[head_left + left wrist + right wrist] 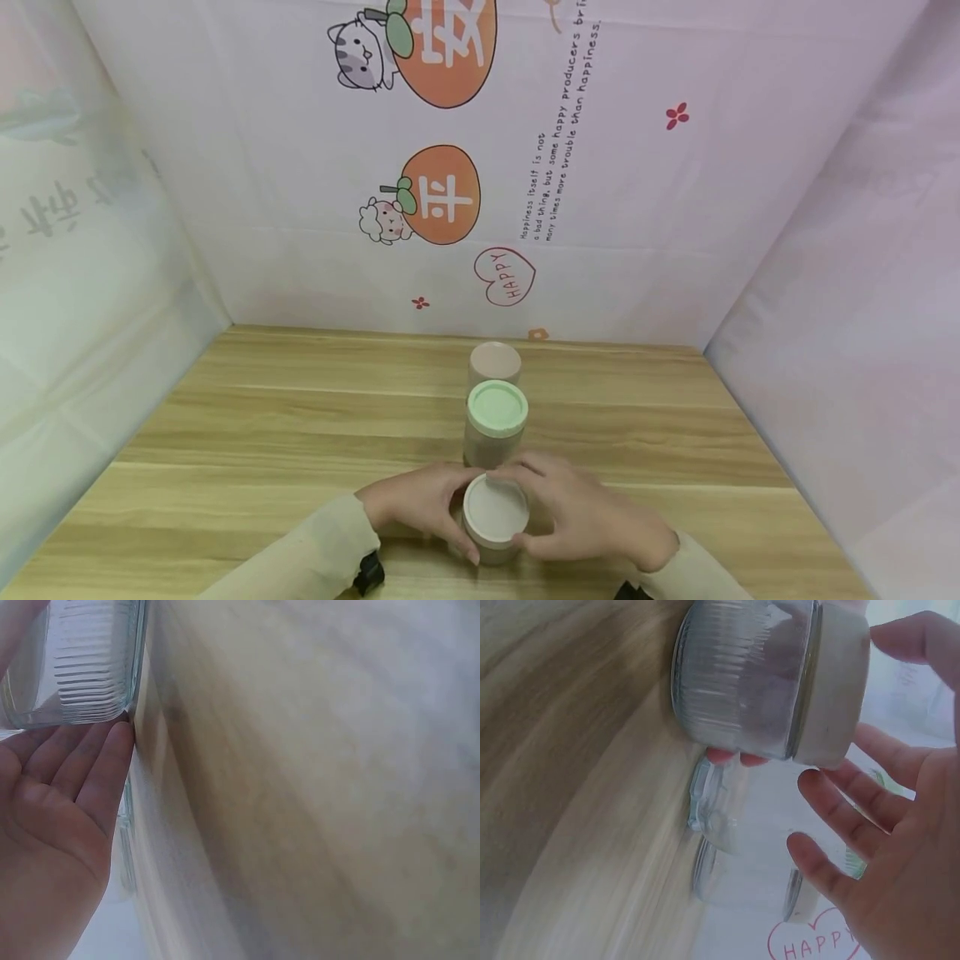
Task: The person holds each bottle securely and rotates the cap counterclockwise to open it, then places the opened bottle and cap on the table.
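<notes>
Head view looks down on a wooden counter (262,433) where three lidded glass jars stand in a line running from 12 to 6 o'clock: a pink-lidded jar (495,363) farthest away, a green-lidded jar (497,423) just in front of it, and a white-lidded jar (495,518) nearest the person. Both hands flank that nearest jar. The left hand (420,504) sits at its 9 o'clock side with fingers lying against the glass; the left wrist view shows the palm flat and the fingers straight, their tips touching the ribbed wall near the base, so it is released rather than grasping. The right hand (581,512) sits at the jar's 3 o'clock side, fingers spread and relaxed; in the right wrist view they lie just beside the white lid (832,682), and I cannot tell whether they touch it, though they do not curl round it. That same view shows the jar's ribbed glass body standing on the counter with the other two jars blurred behind it. A printed cloth backdrop (637,192) with cartoon pictures rises at 12 o'clock.
</notes>
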Available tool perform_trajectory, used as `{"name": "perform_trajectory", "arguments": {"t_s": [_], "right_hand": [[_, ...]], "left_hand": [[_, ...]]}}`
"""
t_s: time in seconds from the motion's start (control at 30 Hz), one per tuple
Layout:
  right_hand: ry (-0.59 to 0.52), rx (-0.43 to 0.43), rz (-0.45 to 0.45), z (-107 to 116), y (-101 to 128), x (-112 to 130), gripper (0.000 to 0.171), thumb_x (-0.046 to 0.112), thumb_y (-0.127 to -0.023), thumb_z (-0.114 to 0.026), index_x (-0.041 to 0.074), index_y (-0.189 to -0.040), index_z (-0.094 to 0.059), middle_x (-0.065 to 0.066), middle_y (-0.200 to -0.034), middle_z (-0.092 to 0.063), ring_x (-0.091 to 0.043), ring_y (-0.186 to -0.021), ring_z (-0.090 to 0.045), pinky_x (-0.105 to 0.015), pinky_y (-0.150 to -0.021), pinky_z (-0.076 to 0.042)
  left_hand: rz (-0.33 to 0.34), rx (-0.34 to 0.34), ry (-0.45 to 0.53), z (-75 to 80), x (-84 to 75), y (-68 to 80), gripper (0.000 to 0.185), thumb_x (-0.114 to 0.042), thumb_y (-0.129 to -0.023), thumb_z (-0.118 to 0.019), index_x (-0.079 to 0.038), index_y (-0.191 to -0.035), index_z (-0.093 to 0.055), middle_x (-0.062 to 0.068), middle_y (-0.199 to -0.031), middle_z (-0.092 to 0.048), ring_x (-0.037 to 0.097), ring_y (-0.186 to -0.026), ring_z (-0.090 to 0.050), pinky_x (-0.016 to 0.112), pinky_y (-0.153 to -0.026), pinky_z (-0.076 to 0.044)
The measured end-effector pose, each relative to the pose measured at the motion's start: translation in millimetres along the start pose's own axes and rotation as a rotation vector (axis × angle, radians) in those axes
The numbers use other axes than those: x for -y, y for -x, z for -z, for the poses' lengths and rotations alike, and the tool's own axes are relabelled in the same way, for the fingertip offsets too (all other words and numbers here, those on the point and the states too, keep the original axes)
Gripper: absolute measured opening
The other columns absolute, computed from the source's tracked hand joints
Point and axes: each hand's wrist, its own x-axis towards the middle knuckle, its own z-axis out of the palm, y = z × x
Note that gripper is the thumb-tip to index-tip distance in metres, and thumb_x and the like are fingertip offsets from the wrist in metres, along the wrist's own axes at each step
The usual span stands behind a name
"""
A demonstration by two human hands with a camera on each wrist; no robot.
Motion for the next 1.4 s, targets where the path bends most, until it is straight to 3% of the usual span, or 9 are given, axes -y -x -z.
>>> {"name": "perform_trajectory", "arguments": {"t_s": [0.13,0.37,0.77,1.0,1.27,1.4], "right_hand": [[-0.026,0.007,0.062,-1.7,-2.2,2.4,0.067,0.035,-0.084,-0.079,0.015,-0.142,-0.053,-0.003,-0.141,-0.054,-0.019,-0.126,-0.053,-0.041,-0.099,-0.049],[-0.091,0.057,0.031,-5.1,-3.9,8.5,0.061,0.04,-0.091,-0.074,0.02,-0.144,-0.051,-0.002,-0.152,-0.046,-0.024,-0.135,-0.046,-0.048,-0.104,-0.045],[-0.073,0.031,-0.143,-6.5,0.4,7.2,0.064,0.059,-0.087,-0.07,0.029,-0.141,-0.053,0.003,-0.145,-0.05,-0.017,-0.131,-0.046,-0.047,-0.1,-0.047],[-0.034,-0.006,-0.118,-7.8,2.6,3.5,0.064,0.058,-0.087,-0.071,0.026,-0.14,-0.054,0.002,-0.14,-0.053,-0.019,-0.128,-0.049,-0.049,-0.099,-0.048],[-0.01,-0.042,-0.093,-7.9,3.4,-0.5,0.065,0.057,-0.087,-0.072,0.023,-0.14,-0.055,0.008,-0.135,-0.054,-0.015,-0.124,-0.051,-0.047,-0.097,-0.049],[0.011,-0.046,-0.135,-6.7,3.5,2.1,0.068,0.062,-0.084,-0.072,0.022,-0.138,-0.056,0.011,-0.129,-0.054,-0.011,-0.118,-0.052,-0.043,-0.093,-0.051]], "left_hand": [[0.007,0.0,-0.007,-0.3,0.7,0.2,0.083,-0.027,-0.077,-0.09,-0.025,-0.146,-0.045,-0.011,-0.135,-0.057,0.007,-0.122,-0.055,0.027,-0.104,-0.044],[0.017,0.009,0.0,-0.8,3.2,-0.7,0.085,-0.029,-0.079,-0.088,-0.026,-0.149,-0.041,-0.012,-0.139,-0.054,0.007,-0.124,-0.053,0.027,-0.106,-0.042],[-0.027,-0.01,-0.028,-3.1,2.6,-0.7,0.084,-0.032,-0.076,-0.09,-0.029,-0.146,-0.044,-0.013,-0.14,-0.054,0.007,-0.125,-0.053,0.029,-0.106,-0.042],[-0.017,-0.036,-0.03,-0.4,3.9,4.8,0.085,-0.034,-0.076,-0.09,-0.026,-0.147,-0.043,-0.011,-0.139,-0.054,0.008,-0.125,-0.053,0.029,-0.106,-0.043],[0.01,-0.081,-0.06,0.7,6.7,7.9,0.082,-0.034,-0.076,-0.09,-0.02,-0.143,-0.046,-0.01,-0.134,-0.055,0.007,-0.121,-0.055,0.027,-0.103,-0.046],[0.02,-0.093,-0.069,0.9,6.2,7.8,0.081,-0.034,-0.075,-0.091,-0.02,-0.141,-0.046,-0.011,-0.133,-0.056,0.006,-0.12,-0.055,0.026,-0.102,-0.046]]}}
